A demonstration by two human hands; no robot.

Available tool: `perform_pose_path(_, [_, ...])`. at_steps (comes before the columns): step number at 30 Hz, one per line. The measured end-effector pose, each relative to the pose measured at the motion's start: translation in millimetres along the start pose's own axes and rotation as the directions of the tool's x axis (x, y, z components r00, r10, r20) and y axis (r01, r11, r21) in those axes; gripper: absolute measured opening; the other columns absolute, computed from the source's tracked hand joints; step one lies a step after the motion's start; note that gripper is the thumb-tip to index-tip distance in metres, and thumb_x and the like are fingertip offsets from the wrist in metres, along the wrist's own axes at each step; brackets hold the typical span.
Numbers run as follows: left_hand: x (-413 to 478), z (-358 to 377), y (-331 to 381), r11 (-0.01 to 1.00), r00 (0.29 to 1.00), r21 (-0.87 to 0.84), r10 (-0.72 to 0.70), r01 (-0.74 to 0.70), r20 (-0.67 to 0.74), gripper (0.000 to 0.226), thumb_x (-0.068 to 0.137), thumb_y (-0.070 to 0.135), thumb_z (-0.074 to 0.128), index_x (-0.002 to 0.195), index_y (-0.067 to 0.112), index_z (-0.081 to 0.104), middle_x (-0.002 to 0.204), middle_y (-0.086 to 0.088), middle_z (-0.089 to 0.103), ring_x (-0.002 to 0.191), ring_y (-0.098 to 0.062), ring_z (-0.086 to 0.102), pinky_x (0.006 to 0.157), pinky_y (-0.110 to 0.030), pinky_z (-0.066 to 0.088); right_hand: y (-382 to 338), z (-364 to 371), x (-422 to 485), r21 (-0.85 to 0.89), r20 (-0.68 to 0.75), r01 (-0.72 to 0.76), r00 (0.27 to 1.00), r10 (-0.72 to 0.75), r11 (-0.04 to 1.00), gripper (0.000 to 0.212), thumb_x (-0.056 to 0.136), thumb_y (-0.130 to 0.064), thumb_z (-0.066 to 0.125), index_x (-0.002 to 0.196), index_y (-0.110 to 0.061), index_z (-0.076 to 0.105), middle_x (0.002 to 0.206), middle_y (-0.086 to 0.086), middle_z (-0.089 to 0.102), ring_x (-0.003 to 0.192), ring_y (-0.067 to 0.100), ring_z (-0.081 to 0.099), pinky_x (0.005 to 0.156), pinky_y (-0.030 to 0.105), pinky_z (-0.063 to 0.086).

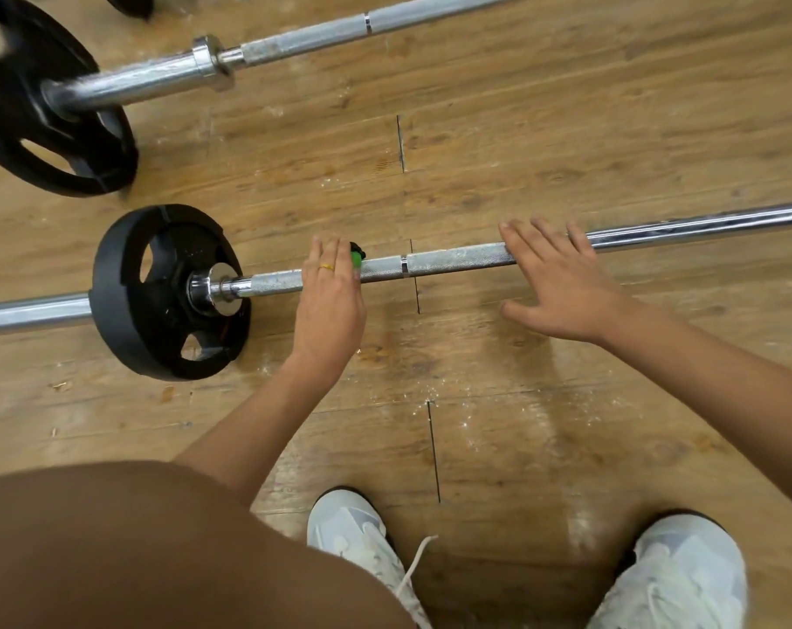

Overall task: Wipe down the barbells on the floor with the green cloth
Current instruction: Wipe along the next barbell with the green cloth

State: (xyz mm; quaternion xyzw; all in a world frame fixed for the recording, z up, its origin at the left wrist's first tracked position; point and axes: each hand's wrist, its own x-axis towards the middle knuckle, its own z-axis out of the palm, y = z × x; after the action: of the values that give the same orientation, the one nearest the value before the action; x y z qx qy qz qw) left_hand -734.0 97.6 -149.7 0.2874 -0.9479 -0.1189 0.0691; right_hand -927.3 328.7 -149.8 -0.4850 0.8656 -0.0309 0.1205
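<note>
Far barbell (294, 40): laid on wood floor (566, 129), top L; long axis slanted, low at L, rising to upper R; big plate (8, 138) carried at L end.
Near barbell (453, 258): laid across mid-frame; long axis approx. L–R, R end pointed slightly up-frame; small plate (113, 274) threaded on L part.
Left hand (330, 292): fingers curled over shaft, just R of small plate; cloth gripped.
Green cloth (355, 261): mostly hidden under fingers, pressed vs. shaft.
Right hand (562, 283): fingers straight, spread, laid flat over shaft, further R.
Shoes (675, 574): white, at bottom edge.
</note>
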Motion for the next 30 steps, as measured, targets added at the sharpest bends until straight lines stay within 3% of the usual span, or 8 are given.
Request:
perform_pose_path(4, [-5,2,8,0.992,0.992,0.040,0.116,-0.118,0.044,0.046,0.107,0.006,0.038,0.153,0.000,0.034,0.157,-0.018,0.039,0.151,-0.032,0.025,0.125,-0.045,0.020,-3,1,-12,-0.001,0.011,0.004,1.000,-0.004,1.000,0.101,0.080,-0.066,0.037,0.160,-0.019,-0.002,0.168,0.001,0.005,0.155,0.022,0.000,0.122,0.046,-0.007])
perform_pose_path(8, [-15,-3,0,1.000,1.000,-0.017,0.015,-0.015,0.004,0.043,0.107,0.012,0.038,0.148,0.002,0.041,0.151,-0.016,0.047,0.146,-0.029,0.035,0.121,-0.046,0.020,-7,7,-25,-0.020,-0.005,0.014,1.000,-0.014,1.000,0.100,0.083,-0.064,0.041,0.161,-0.018,-0.002,0.168,0.003,0.004,0.155,0.023,-0.003,0.122,0.046,-0.009])
perform_pose_path(11, [-28,-1,8,0.998,1.000,-0.048,-0.030,0.030,0.003,0.044,0.107,0.013,0.037,0.150,0.002,0.039,0.154,-0.015,0.043,0.150,-0.030,0.027,0.123,-0.047,0.016,-12,12,-35,-0.046,-0.024,0.009,1.000,-0.010,0.999,0.102,0.080,-0.064,0.038,0.161,-0.016,-0.001,0.168,0.005,0.005,0.155,0.025,-0.003,0.122,0.048,-0.009])
perform_pose_path(14, [-37,4,14,1.000,0.999,-0.023,0.014,-0.013,0.034,0.046,0.108,0.015,0.035,0.153,0.002,0.036,0.157,-0.014,0.039,0.153,-0.032,0.022,0.125,-0.047,0.015,-18,18,-44,-0.064,-0.046,0.003,0.999,-0.006,0.998,0.101,0.080,-0.063,0.039,0.161,-0.014,0.002,0.168,0.005,0.005,0.155,0.026,-0.003,0.122,0.049,-0.010])
perform_pose_path(16, [-40,2,11,1.000,0.999,-0.010,0.027,-0.027,0.029,0.045,0.107,0.012,0.037,0.150,0.004,0.039,0.154,-0.013,0.044,0.150,-0.032,0.029,0.124,-0.047,0.016,-20,20,-50,-0.074,-0.059,0.000,0.998,-0.004,0.997,0.100,0.081,-0.063,0.038,0.161,-0.014,0.004,0.168,0.005,0.005,0.155,0.027,-0.003,0.122,0.050,-0.009])
perform_pose_path(20, [-40,-4,0,0.991,0.992,-0.056,-0.124,0.123,-0.012,0.035,0.103,0.014,0.036,0.136,0.009,0.050,0.135,-0.011,0.057,0.129,-0.033,0.050,0.121,-0.052,0.020,-23,23,-58,-0.069,-0.058,-0.007,0.998,0.003,0.998,0.100,0.081,-0.062,0.039,0.161,-0.015,0.002,0.169,0.003,0.001,0.155,0.026,-0.005,0.123,0.051,-0.007])
perform_pose_path(25, [-56,-4,13,0.998,0.999,-0.051,-0.035,0.036,0.030,0.044,0.107,0.013,0.036,0.150,0.003,0.041,0.154,-0.014,0.044,0.150,-0.030,0.027,0.125,-0.045,0.015,-27,22,-64,-0.075,-0.064,-0.012,0.998,0.007,0.997,0.098,0.083,-0.060,0.040,0.161,-0.014,0.003,0.168,0.005,0.001,0.155,0.028,-0.006,0.123,0.052,-0.007])
perform_pose_path(30, [-53,-18,-1,1.000,0.996,0.026,-0.017,0.014,0.090,0.044,0.108,0.017,0.034,0.150,0.004,0.040,0.153,-0.015,0.046,0.150,-0.027,0.030,0.125,-0.046,0.016,-25,26,-70,-0.092,-0.094,0.012,0.995,-0.021,0.996,0.097,0.082,-0.057,0.042,0.161,-0.012,0.008,0.168,0.006,0.005,0.155,0.029,0.000,0.123,0.050,-0.007])
